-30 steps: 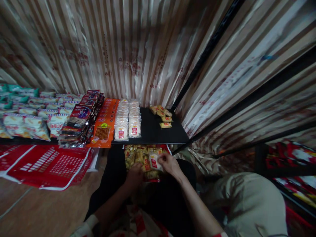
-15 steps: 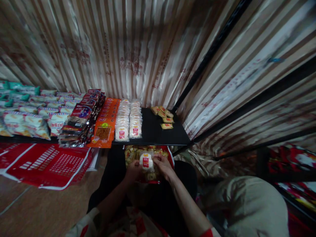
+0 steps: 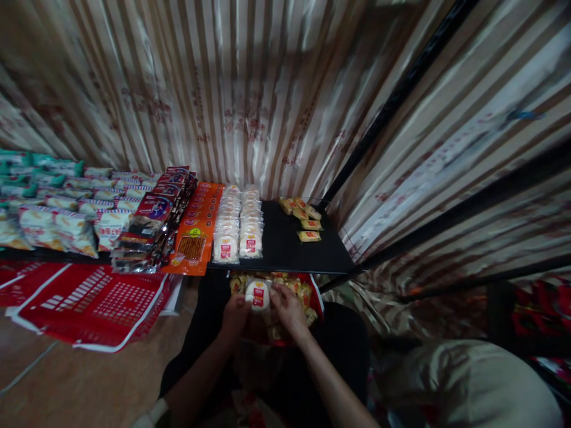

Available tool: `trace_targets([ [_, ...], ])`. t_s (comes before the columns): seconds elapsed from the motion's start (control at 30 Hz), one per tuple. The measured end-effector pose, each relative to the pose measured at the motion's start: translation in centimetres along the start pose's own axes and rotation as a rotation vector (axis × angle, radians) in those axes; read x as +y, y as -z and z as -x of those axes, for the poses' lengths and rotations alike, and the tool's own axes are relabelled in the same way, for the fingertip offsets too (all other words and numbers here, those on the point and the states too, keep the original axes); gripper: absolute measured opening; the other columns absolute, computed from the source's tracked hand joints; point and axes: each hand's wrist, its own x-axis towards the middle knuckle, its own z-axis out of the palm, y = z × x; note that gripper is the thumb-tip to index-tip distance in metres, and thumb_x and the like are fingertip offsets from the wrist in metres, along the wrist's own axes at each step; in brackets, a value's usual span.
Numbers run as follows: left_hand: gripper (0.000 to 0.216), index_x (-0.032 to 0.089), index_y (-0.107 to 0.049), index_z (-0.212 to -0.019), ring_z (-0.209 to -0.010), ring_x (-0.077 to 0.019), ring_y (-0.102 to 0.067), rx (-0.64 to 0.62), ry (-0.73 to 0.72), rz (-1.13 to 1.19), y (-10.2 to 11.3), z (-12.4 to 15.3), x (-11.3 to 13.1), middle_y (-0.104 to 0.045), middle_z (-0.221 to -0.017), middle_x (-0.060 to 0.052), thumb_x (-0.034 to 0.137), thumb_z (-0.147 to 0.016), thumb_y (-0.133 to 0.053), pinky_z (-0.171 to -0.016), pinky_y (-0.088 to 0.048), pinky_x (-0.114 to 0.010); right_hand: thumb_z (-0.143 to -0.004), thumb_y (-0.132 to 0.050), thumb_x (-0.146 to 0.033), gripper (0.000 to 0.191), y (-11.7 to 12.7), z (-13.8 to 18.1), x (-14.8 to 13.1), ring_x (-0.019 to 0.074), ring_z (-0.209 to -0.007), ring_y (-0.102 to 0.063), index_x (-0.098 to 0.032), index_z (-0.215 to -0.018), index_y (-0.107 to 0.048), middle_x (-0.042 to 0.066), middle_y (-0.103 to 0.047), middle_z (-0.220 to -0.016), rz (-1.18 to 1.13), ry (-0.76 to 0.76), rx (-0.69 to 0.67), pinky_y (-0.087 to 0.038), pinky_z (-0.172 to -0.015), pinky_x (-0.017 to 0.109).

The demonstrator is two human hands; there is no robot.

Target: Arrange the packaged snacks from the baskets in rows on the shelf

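A round white rice cracker packet with a red label is held between my two hands, face up. My left hand pinches its left edge, and my right hand grips its right edge. Beneath them, a red basket on my lap holds many small yellow-gold packets. On the black shelf just beyond, two rows of matching white cracker packets stand lined up. Several small yellow packets lie at the shelf's right end.
Left of the crackers are orange snack bags, dark red packets and white snack bags. A red shopping basket sits below the shelf. Black shelf poles slant at right, near a person's light trousers.
The cracker packet has shifted slightly left and lower between my hands. My view has tilted a little, so the shelf appears somewhat further right and down.
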Motion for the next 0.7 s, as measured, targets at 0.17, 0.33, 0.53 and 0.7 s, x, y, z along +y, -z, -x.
trace_targets([
  [0.17, 0.012, 0.02, -0.053, -0.074, -0.064, -0.0146, -0.063, -0.034, -0.075, 0.069, -0.3, 0.8, 1.5, -0.063, -0.062, 0.003, 0.025, -0.064, -0.055, -0.061, -0.049, -0.025, -0.077, -0.051, -0.045, 0.044, 0.4, 0.2, -1.5, 0.0257, -0.1, -0.061, -0.018, -0.111, -0.059, 0.012, -0.066, -0.108, -0.116, -0.02, -0.014, -0.047, -0.089, 0.04],
  [0.33, 0.017, 0.019, -0.054, -0.076, -0.066, -0.017, -0.064, -0.071, -0.135, 0.105, -0.7, 0.8, 2.1, -0.065, -0.066, 0.001, 0.029, -0.062, -0.058, -0.064, -0.05, -0.028, -0.069, -0.059, -0.048, 0.036, 0.3, -0.5, -1.6, 0.0212, -0.071, -0.063, -0.021, -0.094, -0.059, 0.006, -0.067, -0.079, -0.406, -0.171, -0.15, -0.051, -0.066, 0.033],
  [0.53, 0.031, 0.015, -0.055, -0.095, -0.076, -0.0171, -0.064, -0.009, -0.298, 0.031, -0.5, -0.2, 2.2, -0.067, -0.089, -0.007, 0.029, -0.068, -0.052, -0.074, -0.051, -0.03, -0.059, -0.068, -0.045, 0.031, 0.5, -2.7, -3.7, 0.0159, -0.063, -0.057, -0.023, -0.078, -0.056, -0.001, -0.062, -0.068, -0.591, -0.172, -0.191, -0.048, -0.065, 0.028],
  [0.7, 0.046, 0.011, -0.048, -0.118, -0.078, -0.0157, -0.061, 0.122, -0.45, -0.129, -0.1, -0.8, 3.3, -0.057, -0.108, -0.014, 0.027, -0.075, -0.047, -0.073, -0.053, -0.031, -0.053, -0.071, -0.047, 0.036, 0.2, -5.5, -6.5, 0.0118, -0.058, -0.052, -0.021, -0.07, -0.053, -0.003, -0.057, -0.065, -0.598, -0.163, -0.19, -0.045, -0.06, 0.024],
])
